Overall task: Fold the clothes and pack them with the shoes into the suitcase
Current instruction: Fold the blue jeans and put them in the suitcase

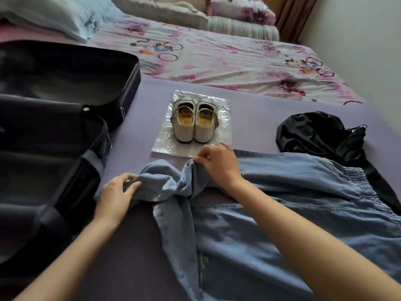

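Light blue denim trousers (282, 205) lie spread across the purple mat (138, 135), waistband to the right. My left hand (117, 194) grips one bunched leg end near the suitcase. My right hand (219, 164) pinches the other leg's hem just in front of the shoes. A pair of small white shoes (194, 122) stands on a clear plastic bag (165, 144) beyond my hands. The open black suitcase (54, 118) lies at the left, both halves showing dark lining. A crumpled black garment (321, 135) sits at the right.
Beyond the mat is a bed sheet with pink cartoon print (217, 59), a pale blue pillow (54, 16) at the far left and rolled bedding (227, 20) at the back. A white wall (368, 40) runs along the right.
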Demonstrator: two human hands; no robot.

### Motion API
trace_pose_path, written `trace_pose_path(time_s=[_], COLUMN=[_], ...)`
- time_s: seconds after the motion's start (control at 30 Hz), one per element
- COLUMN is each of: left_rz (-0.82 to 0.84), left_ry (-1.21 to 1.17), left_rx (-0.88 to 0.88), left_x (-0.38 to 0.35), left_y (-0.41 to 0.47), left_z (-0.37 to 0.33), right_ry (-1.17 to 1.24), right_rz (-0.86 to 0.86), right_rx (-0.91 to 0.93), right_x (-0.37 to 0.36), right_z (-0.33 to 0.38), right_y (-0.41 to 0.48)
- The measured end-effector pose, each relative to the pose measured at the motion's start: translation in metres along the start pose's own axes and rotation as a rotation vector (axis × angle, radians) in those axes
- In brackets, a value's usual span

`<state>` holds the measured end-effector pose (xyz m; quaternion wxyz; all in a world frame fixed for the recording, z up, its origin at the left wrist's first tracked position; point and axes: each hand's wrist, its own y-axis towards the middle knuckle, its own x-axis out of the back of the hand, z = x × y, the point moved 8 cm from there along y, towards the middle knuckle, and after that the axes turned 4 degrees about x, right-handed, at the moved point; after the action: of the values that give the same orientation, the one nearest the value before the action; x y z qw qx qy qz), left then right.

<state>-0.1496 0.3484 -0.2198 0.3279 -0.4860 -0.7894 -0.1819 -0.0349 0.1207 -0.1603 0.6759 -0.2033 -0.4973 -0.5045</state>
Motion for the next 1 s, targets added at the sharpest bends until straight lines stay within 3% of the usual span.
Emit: trace_pose_path(time_s=[0.17, 0.3, 0.4, 0.6, 0.77, 0.93, 1.0], left_rz=[-0.259, -0.279, -0.305, -0.059, 0.298, 0.391, 0.305], left_ry=[0.148, 0.344, 0.447, 0.189, 0.319, 0.492, 0.460], left_rx=[-0.112, -0.117, -0.231, -0.586, -0.731, -0.726, -0.755], left_x=[0.050, 0.067, 0.062, 0.020, -0.035, -0.052, -0.044], left_y=[0.014, 0.025, 0.019, -0.050, -0.098, -0.108, -0.107], left_z=[-0.038, -0.061, -0.071, -0.073, -0.028, -0.005, -0.006], right_ry=[0.148, 0.130, 0.116, 0.308, 0.118, -0.053, -0.116], right_rz=[-0.196, -0.047, 0.041, -0.102, 0.062, 0.176, 0.207], right_rx=[-0.241, -0.270, -0.226, -0.088, 0.059, 0.171, 0.183], right_x=[0.011, -0.014, -0.028, 0.009, -0.016, -0.043, -0.050], right_z=[-0.015, -0.016, -0.016, -0.012, -0.003, 0.024, 0.028], right_y=[0.021, 0.029, 0.015, -0.070, -0.183, -0.237, -0.245])
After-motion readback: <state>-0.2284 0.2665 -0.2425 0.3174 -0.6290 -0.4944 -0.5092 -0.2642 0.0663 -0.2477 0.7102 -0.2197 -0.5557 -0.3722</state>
